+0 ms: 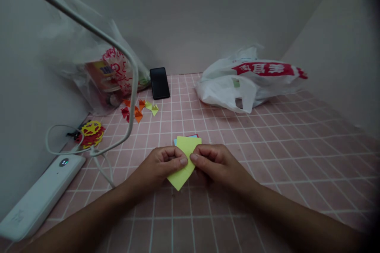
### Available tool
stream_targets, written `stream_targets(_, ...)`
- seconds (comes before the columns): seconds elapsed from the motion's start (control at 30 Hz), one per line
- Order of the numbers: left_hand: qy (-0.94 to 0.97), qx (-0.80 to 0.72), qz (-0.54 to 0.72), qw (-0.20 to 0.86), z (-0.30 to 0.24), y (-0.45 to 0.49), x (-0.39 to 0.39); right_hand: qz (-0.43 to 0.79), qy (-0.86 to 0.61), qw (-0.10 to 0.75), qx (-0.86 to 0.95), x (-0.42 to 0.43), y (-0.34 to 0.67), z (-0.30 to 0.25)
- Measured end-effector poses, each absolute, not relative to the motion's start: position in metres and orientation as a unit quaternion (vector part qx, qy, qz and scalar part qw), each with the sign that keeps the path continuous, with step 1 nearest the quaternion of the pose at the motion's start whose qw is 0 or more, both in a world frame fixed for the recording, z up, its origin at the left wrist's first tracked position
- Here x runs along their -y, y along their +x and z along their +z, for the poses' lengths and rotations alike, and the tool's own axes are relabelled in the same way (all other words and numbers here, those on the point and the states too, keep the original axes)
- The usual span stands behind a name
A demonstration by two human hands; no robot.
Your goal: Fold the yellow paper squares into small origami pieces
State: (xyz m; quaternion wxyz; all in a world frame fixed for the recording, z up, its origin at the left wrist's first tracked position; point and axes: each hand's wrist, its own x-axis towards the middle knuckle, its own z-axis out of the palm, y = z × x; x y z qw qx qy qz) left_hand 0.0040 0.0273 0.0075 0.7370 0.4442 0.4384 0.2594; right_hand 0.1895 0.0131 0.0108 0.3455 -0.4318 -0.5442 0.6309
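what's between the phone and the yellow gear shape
In the head view, small red, orange and yellow folded papers; a white cable crosses there too.

single head-worn view, facing forward and down, near the hands (164,163), back wall (190,23) beyond

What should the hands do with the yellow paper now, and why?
Maybe squeeze its edge flat to sharpen a fold. The left hand and right hand both pinch the yellow paper, its near end comes to a point, and little folded paper shapes lie farther back.
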Motion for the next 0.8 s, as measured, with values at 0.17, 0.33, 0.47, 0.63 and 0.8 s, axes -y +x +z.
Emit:
stream_targets(0.17,0.411,-0.444,0.278,0.746,0.0085,0.0051,-0.0301,0.649,-0.425,0.377,0.506,-0.0207,0.1923,0.0035)
stream_targets(0.33,0.406,-0.454,0.274,0.745,0.0079,0.0058,-0.03,0.653,-0.423,0.363,0.514,-0.0222,0.1915,0.0038)
stream_targets(0.47,0.41,-0.455,0.27,0.743,0.0064,0.0059,-0.0296,0.674,-0.425,0.334,0.504,-0.0185,0.1892,0.0065)
stream_targets(0.63,0.4,-0.434,0.258,0.765,0.006,0.0056,-0.0301,0.675,-0.444,0.334,0.485,-0.0155,0.1885,0.0077)
stream_targets(0.8,0.392,-0.43,0.265,0.769,0.0072,0.0062,-0.0303,0.672,-0.444,0.365,0.466,-0.0202,0.1907,0.0046)
